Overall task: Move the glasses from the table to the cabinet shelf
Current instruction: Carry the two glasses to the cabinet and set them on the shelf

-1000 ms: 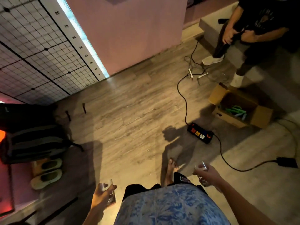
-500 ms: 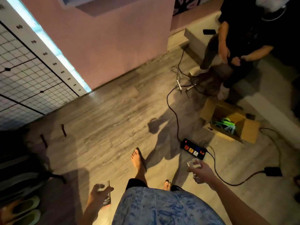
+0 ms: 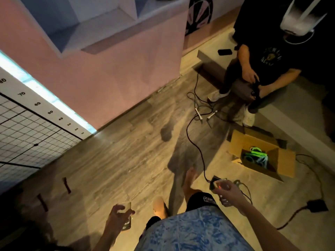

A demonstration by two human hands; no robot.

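Looking down from the head view, the left hand point(image 3: 117, 217) holds a clear glass point(image 3: 126, 217) low at the picture's bottom, left of the blue patterned shirt point(image 3: 192, 230). Its fingers point(image 3: 131, 212) curl over the glass's upper part from the near side, the thumb side toward the rim; the base shows below the hand. The right hand point(image 3: 229, 193) holds a second glass point(image 3: 220, 185), fingers wrapped round its far side and bottom, the rim tilted toward the camera. Both hands are closed on their glasses, well apart, one on each side of the body, above the wood floor point(image 3: 117, 160). Bare feet point(image 3: 189, 180) show between them. A power strip is partly hidden behind the right glass. The cabinet point(image 3: 108, 66) stands ahead, its pale shelf point(image 3: 101, 29) at the top. A cardboard box point(image 3: 262, 153) sits to the right, near a seated person point(image 3: 262, 57).
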